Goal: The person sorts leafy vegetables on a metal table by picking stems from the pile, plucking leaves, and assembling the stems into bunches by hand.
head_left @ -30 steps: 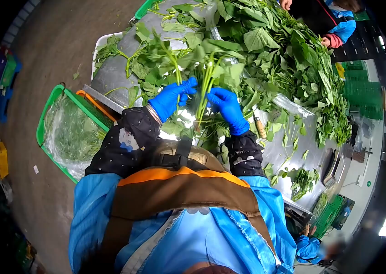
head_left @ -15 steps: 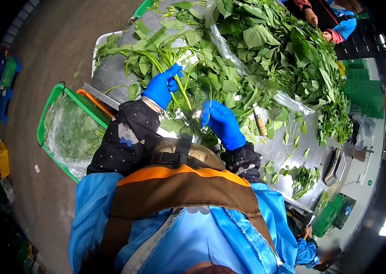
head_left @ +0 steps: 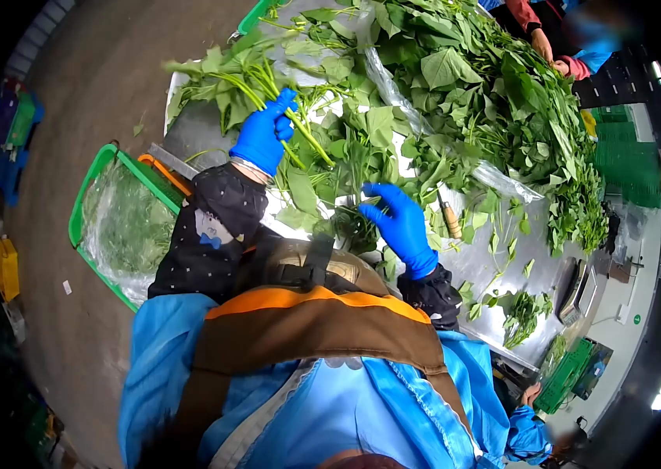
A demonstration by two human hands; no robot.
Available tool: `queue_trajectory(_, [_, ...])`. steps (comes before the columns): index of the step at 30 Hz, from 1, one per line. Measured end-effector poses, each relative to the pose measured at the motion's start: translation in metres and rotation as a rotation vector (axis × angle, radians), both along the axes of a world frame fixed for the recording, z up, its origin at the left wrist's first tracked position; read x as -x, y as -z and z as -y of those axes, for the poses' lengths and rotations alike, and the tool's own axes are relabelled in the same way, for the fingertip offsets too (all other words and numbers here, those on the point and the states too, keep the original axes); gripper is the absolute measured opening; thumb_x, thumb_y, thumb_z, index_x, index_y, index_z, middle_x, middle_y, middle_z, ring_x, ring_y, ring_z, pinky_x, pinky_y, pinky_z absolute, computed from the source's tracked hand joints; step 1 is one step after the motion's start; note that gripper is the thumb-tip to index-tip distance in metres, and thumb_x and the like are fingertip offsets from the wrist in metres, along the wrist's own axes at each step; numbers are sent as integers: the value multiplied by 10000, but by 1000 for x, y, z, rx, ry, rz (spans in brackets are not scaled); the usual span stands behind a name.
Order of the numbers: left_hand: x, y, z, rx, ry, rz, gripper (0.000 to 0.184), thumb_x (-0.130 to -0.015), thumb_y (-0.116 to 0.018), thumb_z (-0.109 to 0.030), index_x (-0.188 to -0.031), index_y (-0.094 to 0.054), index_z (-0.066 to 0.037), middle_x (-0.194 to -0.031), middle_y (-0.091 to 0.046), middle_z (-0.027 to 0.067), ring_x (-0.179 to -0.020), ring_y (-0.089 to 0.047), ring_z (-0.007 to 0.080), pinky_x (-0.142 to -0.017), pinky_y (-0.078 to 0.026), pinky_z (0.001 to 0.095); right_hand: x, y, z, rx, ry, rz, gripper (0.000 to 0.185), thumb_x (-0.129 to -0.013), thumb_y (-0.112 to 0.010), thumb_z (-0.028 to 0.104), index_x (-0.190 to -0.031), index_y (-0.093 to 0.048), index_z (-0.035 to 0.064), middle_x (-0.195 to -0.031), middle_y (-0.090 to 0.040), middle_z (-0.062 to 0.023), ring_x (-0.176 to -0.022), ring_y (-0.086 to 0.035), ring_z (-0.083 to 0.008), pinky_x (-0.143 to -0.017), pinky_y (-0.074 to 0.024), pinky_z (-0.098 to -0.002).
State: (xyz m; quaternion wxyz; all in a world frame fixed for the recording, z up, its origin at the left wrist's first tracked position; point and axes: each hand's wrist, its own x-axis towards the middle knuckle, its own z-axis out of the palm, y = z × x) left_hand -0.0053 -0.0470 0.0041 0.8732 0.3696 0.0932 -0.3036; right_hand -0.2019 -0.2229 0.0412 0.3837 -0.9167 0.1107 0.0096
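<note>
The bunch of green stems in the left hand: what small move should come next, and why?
I'd have the right hand pick up another stem from the loose greens and add it to the bunch of green stems. The left hand already grips that bunch, while the right hand's fingers are parted, seem empty and are close to the greens.

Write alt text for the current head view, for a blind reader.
A blue-gloved left hand grips leafy green stems over a metal table, while the gloved right hand is open. A heap of greens lies across the table's far side; a wooden-handled tool lies near the right hand, a plastic-lined green crate to the left.
</note>
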Motion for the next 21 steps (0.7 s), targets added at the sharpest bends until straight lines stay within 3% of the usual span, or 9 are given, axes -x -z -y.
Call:
queue_trajectory(3, [21, -7, 9, -65, 25, 21, 142, -807, -622, -184, -762, -573, -59, -546, -380, -50, -432, -290, 44, -403, -206, 204, -27, -23, -26, -144, 120, 154, 432, -718, -672, 276, -1093, -551, 98, -947, -596, -105, -629, -567, -212, -581, -456, -303])
queue_trajectory(5, [29, 4, 14, -79, 74, 58, 128, -798, -630, -165, -790, -578, -48, -586, -429, -50, -434, -296, 37, -403, -212, 199, -39, -5, -34, 86, 3, 238, 433, -736, -657, 281, -1104, -546, 82, -882, -623, -108, -629, -575, -222, -570, -458, -315])
queue_trajectory(7, [40, -8, 18, -59, 74, 53, 117, -800, -625, -158, -799, -576, -52, -613, -463, -45, -440, -306, 35, -406, -219, 191, -42, 23, -35, -155, 11, -10, 312, -786, -619, 238, -1029, -590, 44, -776, -631, -92, -570, -564, -175, -537, -450, -280])
queue_trajectory(11, [44, 14, 13, 50, 107, 149, 273, -818, -601, -165, -1044, -548, -20, -757, -549, -13, -478, -331, 23, -420, -240, 174, -38, 18, -40, -636, 281, 187, 191, -844, -551, 164, -941, -623, 16, -634, -596, -49, -529, -518, -87, -497, -414, -220])
queue_trajectory(12, [44, 9, 8, 107, 237, 227, 390, -853, -545, -238, -1162, -461, -15, -956, -536, 48, -594, -409, 53, -522, -327, 179, -37, 16, -40, -684, 260, 201, 183, -852, -538, 152, -936, -623, 14, -619, -587, -38, -533, -508, -68, -493, -406, -209])
queue_trajectory(13, [49, 5, 10, 82, 210, 179, 391, -852, -546, -243, -1158, -463, -14, -980, -539, 51, -642, -434, 64, -560, -350, 188, -37, 12, -41, -733, 242, 215, 177, -860, -526, 141, -931, -624, 12, -603, -577, -27, -537, -498, -50, -489, -397, -198])
queue_trajectory(16, [61, 0, 16, 84, 210, 188, 373, -845, -551, -276, -1108, -503, -16, -1069, -548, 67, -900, -503, 121, -760, -410, 256, -35, 23, -44, -597, 72, -22, 173, -854, -533, 160, -904, -627, 22, -578, -560, -24, -517, -493, -67, -482, -399, -217])
queue_trajectory(19, [61, 14, 16, 77, 261, 277, 330, -856, -530, -308, -1022, -550, -24, -1032, -567, 64, -941, -504, 137, -775, -413, 269, -33, 28, -49, -463, -22, -88, 181, -845, -543, 199, -853, -628, 39, -598, -587, -45, -524, -534, -102, -496, -415, -262])
queue_trajectory(21, [66, 11, 18, 50, 213, 89, 338, -867, -493, -359, -919, -570, -34, -909, -597, 70, -775, -541, 136, -686, -443, 268, -30, 25, -56, -278, -109, -55, 187, -842, -546, 215, -840, -629, 47, -613, -603, -56, -539, -560, -122, -506, -424, -283])
